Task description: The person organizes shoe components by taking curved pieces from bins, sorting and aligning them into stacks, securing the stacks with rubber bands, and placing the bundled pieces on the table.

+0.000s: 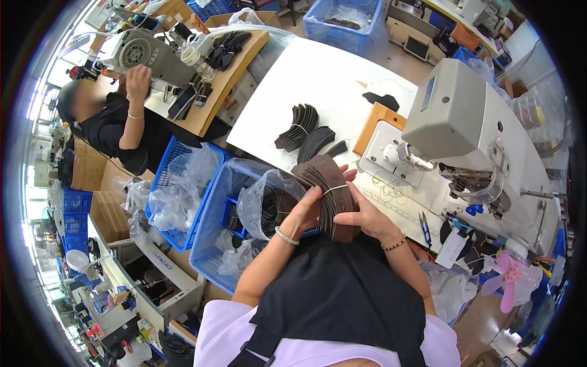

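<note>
Between my two hands is a bundle of dark brown curved fabric pieces [330, 177], tied round its middle with a pale band. My left hand [307, 210] wraps its left side, and my right hand [369, 214] grips its lower right with the thumb lying across the top. Just beyond the bundle, a banded stack of dark curved pieces [298, 126] and a loose fanned stack [316, 142] lie on the white table [306, 73]. Below my left hand, a plastic bag [254, 205] with more dark pieces sits in a blue basket [211, 244].
A sewing machine [449, 110] stands on the right of the table. Blue-handled snips [424, 229] and a pink fan [507, 278] are near my right side. On the left, a co-worker [116, 125] sits at another machine [143, 55], beside a blue crate of plastic bags [177, 208].
</note>
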`<state>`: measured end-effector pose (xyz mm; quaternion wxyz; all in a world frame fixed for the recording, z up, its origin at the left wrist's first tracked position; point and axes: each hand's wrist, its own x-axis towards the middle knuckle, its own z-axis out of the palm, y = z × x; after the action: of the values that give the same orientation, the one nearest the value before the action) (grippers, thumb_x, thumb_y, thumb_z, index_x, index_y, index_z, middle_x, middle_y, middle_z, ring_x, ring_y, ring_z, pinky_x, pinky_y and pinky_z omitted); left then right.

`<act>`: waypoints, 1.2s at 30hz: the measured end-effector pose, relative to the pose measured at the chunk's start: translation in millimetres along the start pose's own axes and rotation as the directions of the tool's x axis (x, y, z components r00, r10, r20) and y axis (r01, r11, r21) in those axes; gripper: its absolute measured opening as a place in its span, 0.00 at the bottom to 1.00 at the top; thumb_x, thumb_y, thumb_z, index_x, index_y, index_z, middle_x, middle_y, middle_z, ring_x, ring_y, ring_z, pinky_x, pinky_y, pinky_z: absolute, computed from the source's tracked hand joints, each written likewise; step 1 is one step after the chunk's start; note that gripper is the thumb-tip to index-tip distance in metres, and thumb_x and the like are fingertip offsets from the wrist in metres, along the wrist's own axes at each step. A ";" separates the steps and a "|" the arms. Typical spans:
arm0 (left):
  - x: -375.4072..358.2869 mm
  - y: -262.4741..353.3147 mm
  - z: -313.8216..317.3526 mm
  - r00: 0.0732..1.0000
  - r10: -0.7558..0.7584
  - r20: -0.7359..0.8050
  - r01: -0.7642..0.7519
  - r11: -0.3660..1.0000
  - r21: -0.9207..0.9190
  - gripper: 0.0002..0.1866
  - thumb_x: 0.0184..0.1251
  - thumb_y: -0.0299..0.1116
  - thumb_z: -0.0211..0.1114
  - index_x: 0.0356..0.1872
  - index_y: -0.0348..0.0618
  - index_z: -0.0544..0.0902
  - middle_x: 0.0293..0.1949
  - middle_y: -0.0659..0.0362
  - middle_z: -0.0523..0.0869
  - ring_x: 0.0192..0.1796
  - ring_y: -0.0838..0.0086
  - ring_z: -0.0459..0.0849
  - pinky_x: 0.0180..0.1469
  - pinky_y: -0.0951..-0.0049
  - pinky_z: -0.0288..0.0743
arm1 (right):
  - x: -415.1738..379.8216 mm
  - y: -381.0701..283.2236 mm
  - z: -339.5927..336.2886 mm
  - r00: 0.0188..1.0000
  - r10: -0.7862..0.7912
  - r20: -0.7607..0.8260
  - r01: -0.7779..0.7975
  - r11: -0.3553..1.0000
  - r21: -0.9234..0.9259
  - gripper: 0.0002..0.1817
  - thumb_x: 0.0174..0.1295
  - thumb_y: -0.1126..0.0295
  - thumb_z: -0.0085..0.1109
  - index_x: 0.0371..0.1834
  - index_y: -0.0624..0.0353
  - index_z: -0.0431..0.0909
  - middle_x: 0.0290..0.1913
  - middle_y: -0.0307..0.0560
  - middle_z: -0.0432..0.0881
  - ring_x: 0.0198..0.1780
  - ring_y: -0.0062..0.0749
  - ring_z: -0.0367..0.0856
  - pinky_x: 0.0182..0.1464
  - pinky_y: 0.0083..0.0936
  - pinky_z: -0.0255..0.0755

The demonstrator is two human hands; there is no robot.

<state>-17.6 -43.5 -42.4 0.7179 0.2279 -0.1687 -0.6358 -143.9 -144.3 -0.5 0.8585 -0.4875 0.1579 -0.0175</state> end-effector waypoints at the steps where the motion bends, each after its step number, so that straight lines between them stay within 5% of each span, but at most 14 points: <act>1: 0.0 -3.8 1.5 1.000 -0.004 0.001 0.004 1.000 0.000 0.46 0.57 0.59 0.61 0.68 0.36 0.56 0.69 0.47 0.58 0.70 0.61 0.60 0.71 0.61 0.53 | -1.6 3.1 -3.9 0.999 0.024 -0.022 -0.022 0.995 0.097 0.39 0.52 0.69 0.68 0.64 0.65 0.54 0.55 0.50 0.70 0.55 0.27 0.71 0.56 0.25 0.67; 3: -2.2 -10.7 3.0 0.997 0.033 -0.073 -0.033 0.999 0.011 0.46 0.55 0.56 0.64 0.66 0.33 0.58 0.69 0.47 0.59 0.69 0.61 0.61 0.70 0.62 0.57 | -3.9 4.0 -6.8 0.998 0.044 -0.047 -0.034 0.980 0.196 0.37 0.53 0.67 0.69 0.62 0.65 0.57 0.55 0.51 0.70 0.53 0.26 0.72 0.54 0.24 0.69; 5: -4.5 -18.8 -3.7 0.986 0.030 -0.165 -0.044 0.996 -0.078 0.39 0.57 0.48 0.64 0.64 0.33 0.61 0.65 0.45 0.65 0.66 0.61 0.66 0.65 0.62 0.64 | -5.7 -1.1 -7.3 0.927 0.045 -0.373 -0.094 0.989 -0.112 0.31 0.53 0.61 0.69 0.54 0.65 0.64 0.48 0.48 0.73 0.46 0.26 0.75 0.47 0.23 0.72; 6: -4.8 -21.5 -6.2 0.965 0.023 -0.261 -0.068 0.984 -0.165 0.33 0.59 0.40 0.65 0.61 0.32 0.64 0.61 0.44 0.70 0.62 0.60 0.72 0.61 0.63 0.70 | -8.4 -3.0 -5.7 0.925 0.041 -0.378 -0.090 0.990 -0.112 0.31 0.53 0.61 0.69 0.54 0.65 0.64 0.48 0.48 0.73 0.46 0.26 0.75 0.47 0.23 0.72; 8: -6.4 -18.3 -1.9 0.947 0.045 -0.319 -0.093 0.987 -0.135 0.27 0.58 0.33 0.65 0.57 0.33 0.67 0.54 0.47 0.78 0.55 0.64 0.78 0.56 0.66 0.75 | -15.3 -10.3 3.7 0.811 -0.435 -0.391 0.024 0.693 -0.720 0.30 0.51 0.56 0.70 0.48 0.64 0.67 0.42 0.47 0.73 0.41 0.28 0.76 0.41 0.26 0.72; 9: -8.3 -19.8 -3.9 0.916 0.061 -0.395 -0.096 0.993 -0.069 0.25 0.58 0.32 0.65 0.55 0.34 0.69 0.51 0.50 0.79 0.53 0.66 0.79 0.55 0.67 0.75 | -19.4 -21.3 13.5 0.796 -0.510 -0.325 0.049 0.591 -0.805 0.22 0.53 0.66 0.68 0.47 0.64 0.71 0.39 0.45 0.73 0.36 0.29 0.74 0.41 0.24 0.72; 10: -9.0 -20.4 -4.1 0.881 0.081 -0.467 -0.092 0.996 -0.002 0.24 0.57 0.31 0.65 0.54 0.34 0.70 0.49 0.53 0.80 0.51 0.68 0.79 0.54 0.68 0.75 | -19.2 -19.4 15.2 0.792 -0.513 -0.331 0.047 0.592 -0.805 0.22 0.53 0.66 0.68 0.47 0.64 0.71 0.39 0.45 0.73 0.36 0.29 0.74 0.41 0.24 0.72; 12: -7.3 -20.4 -0.8 0.864 0.119 -0.490 -0.106 0.993 0.055 0.23 0.57 0.30 0.65 0.52 0.35 0.71 0.47 0.55 0.80 0.49 0.70 0.79 0.53 0.69 0.75 | -17.3 -13.4 16.4 0.759 -0.620 -0.199 0.074 0.386 -0.920 0.16 0.54 0.71 0.65 0.45 0.65 0.75 0.39 0.46 0.73 0.36 0.32 0.75 0.39 0.25 0.71; 23: -7.8 -10.5 1.1 0.844 0.196 -0.499 -0.156 0.980 0.121 0.21 0.54 0.27 0.67 0.50 0.36 0.73 0.45 0.57 0.80 0.48 0.73 0.79 0.53 0.72 0.73 | -5.5 -10.0 12.0 0.726 -0.588 -0.358 0.137 0.633 -0.762 0.08 0.58 0.75 0.60 0.40 0.64 0.82 0.36 0.48 0.80 0.38 0.32 0.80 0.40 0.24 0.71; 30: -6.5 -9.4 -3.4 0.859 0.210 -0.467 -0.117 0.968 0.220 0.23 0.52 0.26 0.68 0.51 0.36 0.72 0.46 0.57 0.80 0.47 0.73 0.80 0.54 0.72 0.73 | 1.1 -3.1 20.0 0.630 -0.727 -0.274 0.073 0.406 -0.911 0.07 0.60 0.75 0.58 0.38 0.67 0.78 0.34 0.48 0.80 0.34 0.29 0.79 0.37 0.22 0.70; 32: -7.8 -7.3 -4.0 0.858 0.217 -0.466 -0.131 0.969 0.210 0.24 0.52 0.26 0.68 0.51 0.36 0.72 0.46 0.57 0.80 0.48 0.73 0.80 0.54 0.72 0.73 | 2.3 -3.7 19.3 0.675 -0.604 -0.423 0.077 0.628 -0.774 0.06 0.62 0.74 0.57 0.38 0.66 0.78 0.31 0.44 0.80 0.32 0.22 0.76 0.36 0.18 0.69; 36: -9.9 -5.4 -8.7 0.858 0.186 -0.480 -0.125 0.980 0.157 0.25 0.51 0.25 0.68 0.53 0.36 0.71 0.46 0.57 0.80 0.48 0.73 0.80 0.55 0.72 0.73 | 2.9 1.6 15.6 0.723 -0.461 -0.514 0.089 0.801 -0.592 0.07 0.63 0.73 0.56 0.38 0.66 0.78 0.31 0.39 0.80 0.31 0.15 0.73 0.36 0.15 0.68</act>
<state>-18.8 -33.2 -52.2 0.7711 0.4105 -0.0364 -0.4854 -136.9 -131.0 4.9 0.5710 -0.6868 0.3596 -0.2701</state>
